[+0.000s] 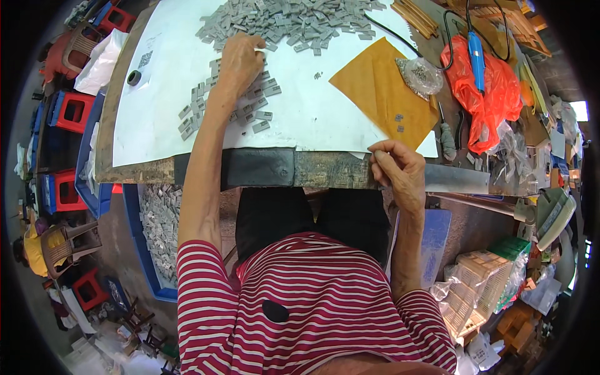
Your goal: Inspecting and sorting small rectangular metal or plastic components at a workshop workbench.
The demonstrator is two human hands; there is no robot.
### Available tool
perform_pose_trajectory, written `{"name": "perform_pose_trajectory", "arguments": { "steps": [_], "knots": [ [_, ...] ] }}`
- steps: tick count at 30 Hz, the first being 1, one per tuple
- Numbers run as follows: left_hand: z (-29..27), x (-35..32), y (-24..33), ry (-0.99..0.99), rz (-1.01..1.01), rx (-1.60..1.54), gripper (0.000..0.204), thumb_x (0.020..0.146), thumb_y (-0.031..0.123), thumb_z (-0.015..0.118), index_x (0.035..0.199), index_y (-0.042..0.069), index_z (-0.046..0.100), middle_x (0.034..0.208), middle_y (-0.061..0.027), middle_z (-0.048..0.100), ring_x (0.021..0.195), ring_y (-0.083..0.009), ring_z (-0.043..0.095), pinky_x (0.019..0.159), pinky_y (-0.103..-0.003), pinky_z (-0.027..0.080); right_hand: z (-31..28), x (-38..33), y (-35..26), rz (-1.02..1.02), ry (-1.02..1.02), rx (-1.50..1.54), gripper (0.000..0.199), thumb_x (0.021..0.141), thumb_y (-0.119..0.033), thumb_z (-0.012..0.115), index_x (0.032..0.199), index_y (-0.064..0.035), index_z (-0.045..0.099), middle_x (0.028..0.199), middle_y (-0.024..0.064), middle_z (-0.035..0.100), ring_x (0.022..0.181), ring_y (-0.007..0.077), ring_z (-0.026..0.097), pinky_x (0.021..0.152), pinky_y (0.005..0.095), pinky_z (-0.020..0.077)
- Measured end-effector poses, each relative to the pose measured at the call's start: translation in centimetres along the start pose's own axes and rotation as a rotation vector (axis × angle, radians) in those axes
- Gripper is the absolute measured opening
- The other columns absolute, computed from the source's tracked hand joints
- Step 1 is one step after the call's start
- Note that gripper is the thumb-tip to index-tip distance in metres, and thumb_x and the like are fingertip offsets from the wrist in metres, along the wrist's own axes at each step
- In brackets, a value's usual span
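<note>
My left hand (240, 62) reaches over the white sheet (306, 103), palm down with fingers bent together at the near edge of a heap of small grey rectangular pieces (294, 22). Whatever its fingertips pinch is too small to make out. Beneath and around that wrist lie more grey pieces (253, 106) spread in rough rows, flat on the sheet. At the table's front edge rests my right hand (400, 172), thumb and fingers curled together; anything between them is hidden. Just beyond it is a brown paper sheet (381, 87) with a few small dark bits on it.
A clear bag of small parts (420, 78) sits on the brown paper. To the right are a blue-handled corded tool (476, 62) and a red plastic bag (484, 119). A black ring (134, 77) lies left. Below stands a blue tray (139, 231) full of grey pieces.
</note>
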State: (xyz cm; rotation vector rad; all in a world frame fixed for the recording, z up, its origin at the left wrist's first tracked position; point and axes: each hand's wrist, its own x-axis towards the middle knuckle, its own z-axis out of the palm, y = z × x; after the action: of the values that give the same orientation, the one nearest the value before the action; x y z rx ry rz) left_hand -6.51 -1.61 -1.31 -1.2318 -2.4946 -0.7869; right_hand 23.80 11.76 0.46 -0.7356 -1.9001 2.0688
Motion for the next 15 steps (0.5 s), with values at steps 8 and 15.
{"name": "perform_pose_trajectory", "arguments": {
  "steps": [8, 15],
  "knots": [
    [2.6, 1.5, -1.6, 0.016, 0.156, 0.099, 0.020, 0.064, -0.001, 0.060, 0.081, 0.009, 0.064, 0.078, -0.0134, 0.054, 0.079, -0.0308, 0.052, 0.070, -0.038, 0.044, -0.7, -1.5, 0.7, 0.004, -0.012, -0.004, 0.011, 0.085, -0.004, 0.052, 0.090, 0.0024, 0.059, 0.071, 0.0024, 0.055, 0.052, 0.0040, 0.048, 0.041, 0.0141, 0.0323],
    [3.8, 2.6, -3.0, 0.088, 0.288, 0.050, 0.008, 0.067, 0.004, 0.058, 0.073, 0.007, 0.061, 0.073, -0.0139, 0.054, 0.073, -0.0322, 0.053, 0.067, -0.040, 0.042, -1.3, -1.3, 0.3, 0.020, 0.066, -0.029, 0.010, 0.083, -0.004, 0.053, 0.088, 0.0025, 0.058, 0.058, 0.0009, 0.051, 0.045, 0.0032, 0.041, 0.040, 0.0168, 0.0293]
  ]
}}
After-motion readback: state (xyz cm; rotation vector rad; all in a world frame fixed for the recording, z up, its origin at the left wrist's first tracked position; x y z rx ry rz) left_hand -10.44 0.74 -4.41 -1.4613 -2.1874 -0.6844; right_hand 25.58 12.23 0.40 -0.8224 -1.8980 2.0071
